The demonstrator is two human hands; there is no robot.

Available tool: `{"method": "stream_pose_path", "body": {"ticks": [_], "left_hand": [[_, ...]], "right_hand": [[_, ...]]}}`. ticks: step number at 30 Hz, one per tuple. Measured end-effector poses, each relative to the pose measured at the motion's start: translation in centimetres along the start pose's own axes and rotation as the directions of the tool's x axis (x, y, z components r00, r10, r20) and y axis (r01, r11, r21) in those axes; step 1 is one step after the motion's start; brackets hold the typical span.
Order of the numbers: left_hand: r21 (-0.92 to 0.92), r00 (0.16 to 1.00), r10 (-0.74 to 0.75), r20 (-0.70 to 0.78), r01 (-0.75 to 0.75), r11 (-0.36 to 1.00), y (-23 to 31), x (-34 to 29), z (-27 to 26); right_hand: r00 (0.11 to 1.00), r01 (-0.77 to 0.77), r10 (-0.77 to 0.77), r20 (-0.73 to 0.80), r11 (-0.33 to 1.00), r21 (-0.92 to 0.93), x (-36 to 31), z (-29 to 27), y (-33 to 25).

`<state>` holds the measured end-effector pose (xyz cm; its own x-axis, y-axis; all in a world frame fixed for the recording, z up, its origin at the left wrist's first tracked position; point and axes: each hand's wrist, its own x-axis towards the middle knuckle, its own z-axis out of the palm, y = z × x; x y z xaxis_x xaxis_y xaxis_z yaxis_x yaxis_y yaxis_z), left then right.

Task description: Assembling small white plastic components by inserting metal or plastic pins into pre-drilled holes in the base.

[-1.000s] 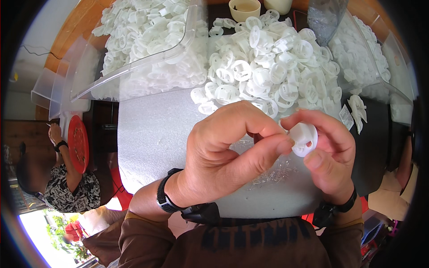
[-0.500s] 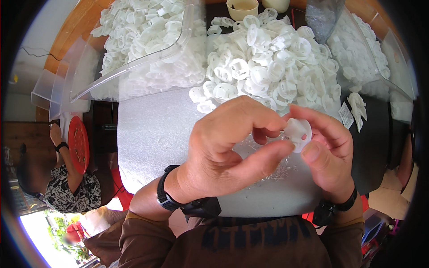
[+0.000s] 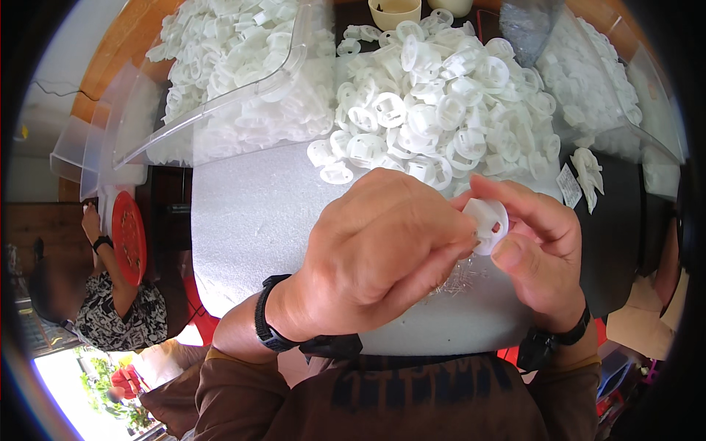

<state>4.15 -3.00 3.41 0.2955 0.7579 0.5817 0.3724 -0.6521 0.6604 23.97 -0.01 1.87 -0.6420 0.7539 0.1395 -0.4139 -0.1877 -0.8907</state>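
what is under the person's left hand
Below the left hand is the pale mat, with thin, shiny pin-like pieces visible just past the hand; whatever lies directly beneath it is covered.

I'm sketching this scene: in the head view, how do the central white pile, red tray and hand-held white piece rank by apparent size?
Largest to smallest:
1. central white pile
2. red tray
3. held white piece

The tray looks farther away.

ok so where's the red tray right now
In the head view, the red tray is at the far left, just right of the co-worker's forearm and below the clear bins in the picture.
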Motion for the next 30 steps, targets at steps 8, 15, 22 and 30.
{"method": "stream_pose_path", "body": {"ticks": [8,15,22,30], "left_hand": [[-0.307,0.956,-0.287,0.066,0.293,0.905,0.4,0.3,-0.5],[-0.264,0.973,-0.227,0.042,0.230,0.937,1.0,0.5,-0.2],[-0.033,0.976,-0.210,0.054,0.212,0.977,3.7,0.9,-0.8],[0.043,0.922,-0.386,-0.043,0.388,0.921,5.6,-2.8,-1.2]], "right_hand": [[0.985,-0.134,0.147,-0.089,0.981,0.142,0.1,0.1,0.1],[0.992,-0.090,0.090,-0.093,0.996,0.006,-0.3,0.1,0.1],[0.982,-0.158,0.170,-0.079,0.977,0.143,-1.1,1.1,-2.0],[0.990,-0.124,0.133,-0.043,0.979,0.164,-2.7,1.3,-4.2]]}}
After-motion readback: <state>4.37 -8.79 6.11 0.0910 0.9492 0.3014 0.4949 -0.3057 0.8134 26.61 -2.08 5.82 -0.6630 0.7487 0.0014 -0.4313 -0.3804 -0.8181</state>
